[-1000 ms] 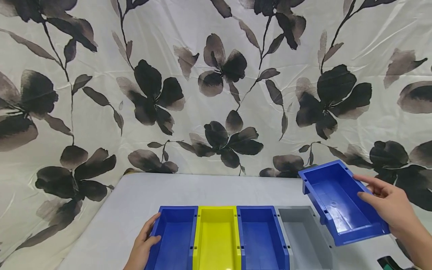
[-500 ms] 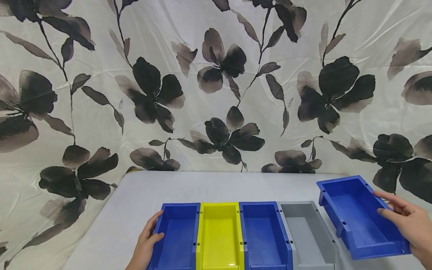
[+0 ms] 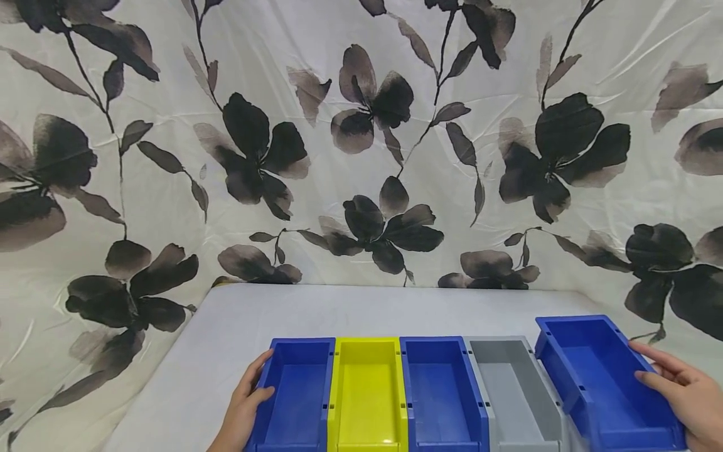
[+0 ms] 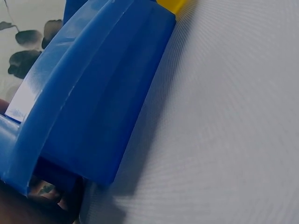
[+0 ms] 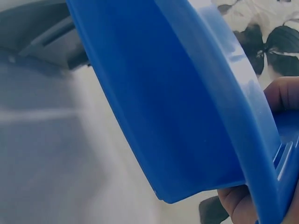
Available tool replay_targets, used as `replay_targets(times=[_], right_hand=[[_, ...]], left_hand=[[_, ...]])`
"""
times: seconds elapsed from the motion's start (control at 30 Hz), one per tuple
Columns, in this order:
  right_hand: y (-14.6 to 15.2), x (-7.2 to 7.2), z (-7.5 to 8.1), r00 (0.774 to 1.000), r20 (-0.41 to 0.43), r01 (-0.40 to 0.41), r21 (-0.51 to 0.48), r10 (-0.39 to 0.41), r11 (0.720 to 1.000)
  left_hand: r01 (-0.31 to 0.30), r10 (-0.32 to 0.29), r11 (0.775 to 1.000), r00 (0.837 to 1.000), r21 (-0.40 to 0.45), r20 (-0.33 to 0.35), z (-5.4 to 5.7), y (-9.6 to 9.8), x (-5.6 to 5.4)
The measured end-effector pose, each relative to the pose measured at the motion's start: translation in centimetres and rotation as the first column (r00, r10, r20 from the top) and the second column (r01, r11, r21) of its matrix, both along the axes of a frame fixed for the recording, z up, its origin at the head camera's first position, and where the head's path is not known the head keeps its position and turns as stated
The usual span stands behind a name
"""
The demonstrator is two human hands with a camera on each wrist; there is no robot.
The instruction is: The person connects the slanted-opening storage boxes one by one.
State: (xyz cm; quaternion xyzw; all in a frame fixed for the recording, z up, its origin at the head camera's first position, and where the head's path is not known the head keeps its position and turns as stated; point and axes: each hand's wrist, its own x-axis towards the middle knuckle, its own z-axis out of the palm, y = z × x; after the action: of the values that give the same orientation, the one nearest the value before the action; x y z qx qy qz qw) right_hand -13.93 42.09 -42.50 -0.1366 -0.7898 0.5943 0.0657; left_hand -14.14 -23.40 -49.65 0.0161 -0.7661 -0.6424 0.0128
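Observation:
A row of open-topped plastic bins stands on the white table: a blue bin (image 3: 299, 402) at the left, a yellow bin (image 3: 368, 402), another blue bin (image 3: 437, 402) and a grey bin (image 3: 511, 383). My left hand (image 3: 241, 405) holds the leftmost blue bin by its outer side wall, thumb over the rim. My right hand (image 3: 686, 392) grips the right wall of one more blue bin (image 3: 612, 383), thumb on the inside. That bin is slightly tilted, close beside the grey bin. Its underside (image 5: 149, 107) is off the table in the right wrist view.
The white table (image 3: 339, 311) reaches back to a hanging cloth (image 3: 316, 157) with a dark flower print. White table surface (image 4: 224, 116) lies in front of the leftmost bin in the left wrist view.
My right hand has brought its blue bin down and slightly right, beside the grey bin, and turned it straighter. My left hand keeps its hold on the leftmost bin.

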Motion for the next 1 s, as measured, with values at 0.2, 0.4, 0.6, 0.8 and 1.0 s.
replay_targets(times=[0.2, 0.4, 0.6, 0.8, 1.0], right_hand=[[0.0, -0.5, 0.0, 1.0, 0.002, 0.025, 0.013, -0.025, 1.0], [0.3, -0.3, -0.7, 0.997, -0.018, 0.07, -0.019, -0.07, 0.997], [0.0, -1.3, -1.3, 0.99, 0.041, 0.122, 0.187, -0.132, 0.975], [0.1, -1.5, -2.4, 0.991, 0.059, 0.101, 0.24, -0.119, 0.965], [-0.3, -1.2, -3.2, 0.991, 0.006, 0.127, 0.308, -0.135, 0.943]], left_hand=[[-0.016, 0.017, 0.999, 1.0, -0.029, 0.011, -0.5, -0.1, 0.3], [-0.006, 0.006, 1.0, 1.0, -0.011, -0.004, -0.3, 0.2, 0.0], [-0.016, 0.016, 0.999, 1.0, -0.036, -0.004, 0.0, 0.4, -0.1], [-0.025, 0.026, 0.999, 1.0, -0.044, 0.015, 0.2, 0.5, 0.2], [-0.022, 0.022, 0.999, 1.0, -0.049, 0.007, 0.2, 0.4, 0.1]])
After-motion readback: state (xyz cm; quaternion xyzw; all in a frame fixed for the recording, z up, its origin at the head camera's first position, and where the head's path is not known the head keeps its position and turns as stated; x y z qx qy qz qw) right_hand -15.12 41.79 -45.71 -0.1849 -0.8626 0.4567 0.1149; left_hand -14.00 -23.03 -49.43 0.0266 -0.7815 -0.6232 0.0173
